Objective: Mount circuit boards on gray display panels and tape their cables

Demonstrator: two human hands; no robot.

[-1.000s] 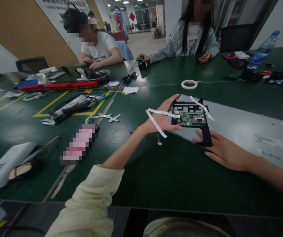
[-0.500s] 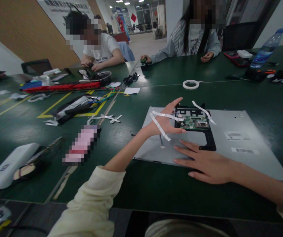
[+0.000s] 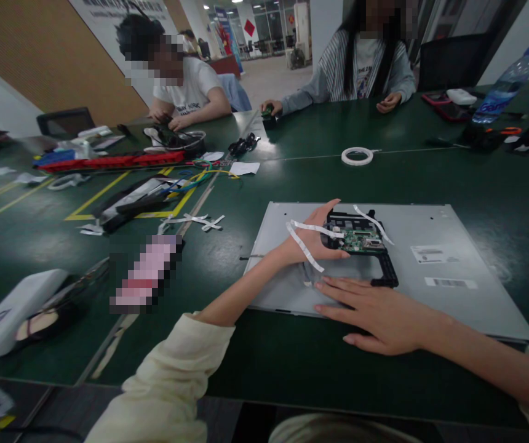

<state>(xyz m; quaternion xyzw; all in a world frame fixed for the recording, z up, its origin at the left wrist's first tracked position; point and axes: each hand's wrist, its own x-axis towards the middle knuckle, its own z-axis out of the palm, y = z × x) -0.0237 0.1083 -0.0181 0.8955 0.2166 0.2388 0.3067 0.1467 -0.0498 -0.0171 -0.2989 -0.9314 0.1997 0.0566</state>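
A grey flat panel (image 3: 419, 231), like the back of a screen, lies on the green table. Over it is a black plastic bracket (image 3: 388, 271) carrying a green circuit board (image 3: 359, 240). My left hand (image 3: 313, 237) grips the bracket's left side, thumb on the near edge and fingers at the far edge. White tape strips (image 3: 308, 249) hang over that hand, and another strip (image 3: 373, 224) is on the bracket's upper right. Flat and with fingers spread, my right hand (image 3: 375, 314) rests at the panel's near edge, close to a short grey cable (image 3: 307, 275).
A tape roll (image 3: 357, 156) lies beyond the panel. To the left are a pixelated phone (image 3: 147, 271), a white device (image 3: 15, 314), tape scraps (image 3: 202, 220) and a red strip (image 3: 112, 161). A water bottle (image 3: 507, 86) stands far right. Two people sit opposite.
The bracket, with my left hand on it, has shifted slightly toward me over the panel. My right hand has slid a little left and nearer. The view has also shifted slightly.
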